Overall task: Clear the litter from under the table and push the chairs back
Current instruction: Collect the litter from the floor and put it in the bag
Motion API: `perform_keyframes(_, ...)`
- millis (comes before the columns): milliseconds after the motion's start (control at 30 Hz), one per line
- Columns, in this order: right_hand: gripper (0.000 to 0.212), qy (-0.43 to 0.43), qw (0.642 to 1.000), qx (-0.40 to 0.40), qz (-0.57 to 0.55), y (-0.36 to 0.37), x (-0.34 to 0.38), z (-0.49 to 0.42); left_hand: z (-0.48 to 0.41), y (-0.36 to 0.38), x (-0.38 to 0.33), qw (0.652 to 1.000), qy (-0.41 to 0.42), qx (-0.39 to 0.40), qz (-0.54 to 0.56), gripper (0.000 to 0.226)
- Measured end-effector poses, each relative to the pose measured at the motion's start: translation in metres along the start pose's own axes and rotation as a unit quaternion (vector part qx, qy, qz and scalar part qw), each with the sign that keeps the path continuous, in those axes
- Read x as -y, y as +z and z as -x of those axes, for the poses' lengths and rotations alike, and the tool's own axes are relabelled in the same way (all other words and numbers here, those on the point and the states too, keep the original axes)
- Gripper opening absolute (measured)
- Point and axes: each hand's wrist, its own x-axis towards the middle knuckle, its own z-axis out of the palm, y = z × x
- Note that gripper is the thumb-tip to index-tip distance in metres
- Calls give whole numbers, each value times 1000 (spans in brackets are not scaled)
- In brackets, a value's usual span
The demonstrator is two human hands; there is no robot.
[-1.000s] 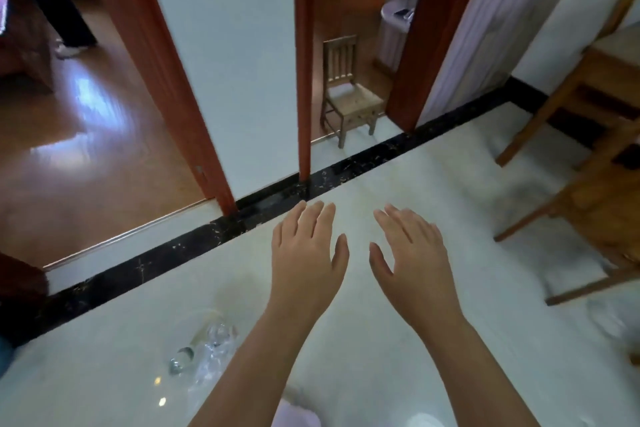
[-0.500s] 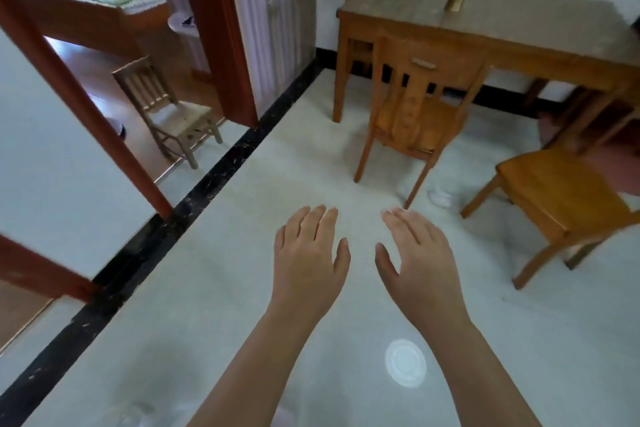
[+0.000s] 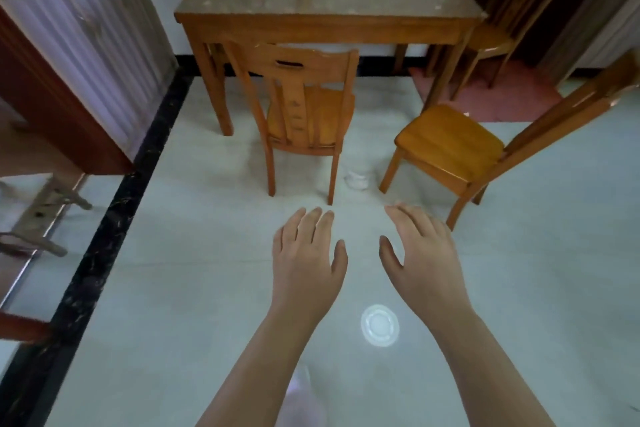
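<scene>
Facing the table point(image 3: 322, 29) squarely is what is now recorded. A second earlier a doorway was ahead, and the view has since been swung round to the work area. Both hands are held out empty above the floor point(image 3: 194, 281), as before. On the left hand point(image 3: 304, 263) the fingers point(image 3: 308, 224) are straight and close together; on the right hand point(image 3: 422, 260) they are loosely spread and slightly bent. Nothing is touched.

Two chairs are found pulled out: the near chair point(image 3: 304, 107), at the table's front edge with its back to the camera, and the side chair point(image 3: 446, 146), turned away to the right. A crumpled white scrap point(image 3: 357, 178) lies on the floor between them, and a round white disc point(image 3: 380, 324) lies nearer, between the forearms. It is judged that no litter has been collected and no chair pushed in — approach only.

The floor under the table is largely screened by the near chair. The scrap is too blurred to be identified, and a pale object point(image 3: 304, 399) is cut off at the bottom edge.
</scene>
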Motion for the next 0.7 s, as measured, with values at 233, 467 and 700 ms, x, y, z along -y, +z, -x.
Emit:
perform_keyframes(233,41,70,997,-18,0,24,-9,-86,-105,40,28,997,43,53,20,37)
perform_keyframes(467,40,146,989,-19,3,51,-61,-156,-185,106,28,989,83,122,31,37)
perform_keyframes(700,39,161,986,-38,4,99,-145,-260,-298,203,9,980,110,164,5,37)
